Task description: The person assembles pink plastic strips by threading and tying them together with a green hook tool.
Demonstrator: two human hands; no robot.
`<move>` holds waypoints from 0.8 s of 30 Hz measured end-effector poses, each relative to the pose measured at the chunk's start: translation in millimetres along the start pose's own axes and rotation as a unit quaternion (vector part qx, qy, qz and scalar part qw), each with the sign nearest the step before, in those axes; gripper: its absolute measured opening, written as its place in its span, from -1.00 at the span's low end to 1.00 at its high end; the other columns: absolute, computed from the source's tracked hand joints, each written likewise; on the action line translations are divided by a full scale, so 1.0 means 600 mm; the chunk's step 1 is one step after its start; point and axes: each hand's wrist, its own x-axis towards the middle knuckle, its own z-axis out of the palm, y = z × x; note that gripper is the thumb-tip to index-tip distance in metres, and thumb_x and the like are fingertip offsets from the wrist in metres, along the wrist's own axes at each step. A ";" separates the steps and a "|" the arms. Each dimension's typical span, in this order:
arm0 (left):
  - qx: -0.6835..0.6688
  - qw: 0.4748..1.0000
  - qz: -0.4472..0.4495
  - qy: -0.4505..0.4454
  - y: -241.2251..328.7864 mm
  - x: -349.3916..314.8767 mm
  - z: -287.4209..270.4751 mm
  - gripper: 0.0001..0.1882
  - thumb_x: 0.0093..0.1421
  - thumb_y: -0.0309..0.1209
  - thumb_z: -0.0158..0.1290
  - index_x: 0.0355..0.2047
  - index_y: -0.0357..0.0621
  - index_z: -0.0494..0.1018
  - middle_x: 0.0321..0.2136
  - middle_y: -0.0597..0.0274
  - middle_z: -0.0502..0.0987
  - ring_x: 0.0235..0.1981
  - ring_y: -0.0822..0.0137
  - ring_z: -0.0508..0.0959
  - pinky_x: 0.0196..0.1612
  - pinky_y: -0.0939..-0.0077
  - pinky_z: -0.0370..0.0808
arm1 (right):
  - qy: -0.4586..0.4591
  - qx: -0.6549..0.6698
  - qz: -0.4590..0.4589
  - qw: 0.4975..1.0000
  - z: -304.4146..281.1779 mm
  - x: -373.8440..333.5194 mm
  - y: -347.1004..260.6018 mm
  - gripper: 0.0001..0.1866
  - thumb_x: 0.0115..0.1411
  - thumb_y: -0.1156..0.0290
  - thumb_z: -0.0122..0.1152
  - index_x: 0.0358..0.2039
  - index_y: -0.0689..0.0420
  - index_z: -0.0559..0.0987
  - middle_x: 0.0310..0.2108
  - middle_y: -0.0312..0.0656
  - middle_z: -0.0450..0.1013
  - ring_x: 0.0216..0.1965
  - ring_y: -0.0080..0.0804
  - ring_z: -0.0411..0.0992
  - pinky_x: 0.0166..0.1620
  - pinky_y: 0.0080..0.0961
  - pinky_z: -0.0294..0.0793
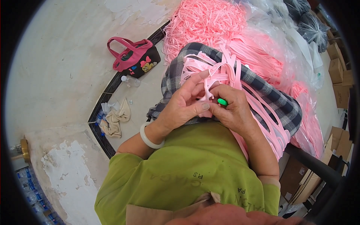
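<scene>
Big tangled pink heap [206, 26] up top, tote bag [138, 60] and clear bottle [130, 81] off left, cardboard boxes [341, 84] far right. Loose pink strips [264, 112] sprawl across plaid cloth [287, 107], kinda crowding workspace. Left hand [185, 99] palm-in, index poking up, thumb and fingers pinching pink piece [207, 90] midway between hands. Right hand [234, 108] curled in opposite, fingers bunched round green thing [222, 102]. Most of green thing buried in grip, can't tell what it is. Right fingertips partly hidden too.

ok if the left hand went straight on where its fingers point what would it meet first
The left hand would probably first meet the loops of flat pink strips draped over the dark plaid cloth, though depth is unclear.
</scene>
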 end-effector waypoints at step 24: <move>-0.316 0.948 0.003 -0.043 -0.019 0.015 -0.180 -0.76 0.14 -0.51 -0.05 -0.15 -0.18 0.28 -0.65 0.39 0.26 -0.69 0.60 0.17 -0.67 0.75 0.05 | 0.360 0.352 -0.153 0.850 -0.186 -0.061 0.001 -0.91 0.20 0.51 -0.04 -0.45 0.22 0.36 -0.47 -0.24 0.21 -0.70 -0.70 -0.04 -0.58 -0.68 -0.05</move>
